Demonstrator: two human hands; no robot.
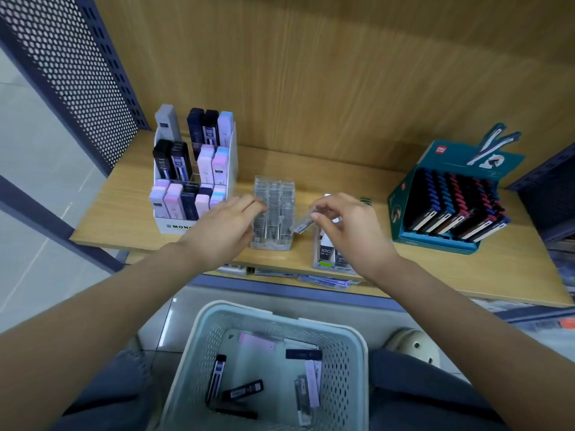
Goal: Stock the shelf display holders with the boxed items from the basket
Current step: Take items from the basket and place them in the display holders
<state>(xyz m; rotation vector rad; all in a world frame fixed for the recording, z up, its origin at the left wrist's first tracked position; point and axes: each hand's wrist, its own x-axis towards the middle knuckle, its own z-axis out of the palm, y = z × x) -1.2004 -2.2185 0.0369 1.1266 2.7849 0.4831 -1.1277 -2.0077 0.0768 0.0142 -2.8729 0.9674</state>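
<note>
Pale wood-grain laminate covers the shelf (435, 269) and the panel behind it, with dark perforated metal sheeting rising at the left and a similar dark panel at the far right. On the shelf's left stands a white tiered cardboard holder (193, 178) filled with upright slim cases in black, navy, pink, lilac and grey. Just right of it is a clear plastic display holder (273, 213), ribbed with rows of small transparent compartments. The left hand (224, 225) rests against this clear holder's left side, its fingers (253, 205) loosely curled and touching the wall, gripping nothing that can be seen. The right hand (345, 228) hovers just to the holder's right, its thumb and fingers pinching a slim, translucent grey boxed item (303, 223) held tilted with its lower end at the holder's right edge. Partly hidden beneath that hand sits another clear holder with black-labelled packs (326, 253). Well to the right is a teal cardboard display (448, 194) with rows of dark items capped in blue and red. Below the shelf, between the person's knees, sits a pale mint lattice-walled plastic basket (351, 362) holding loose boxed items (245, 390) in black, navy, pink and lilac, scattered flat on its bottom.
</note>
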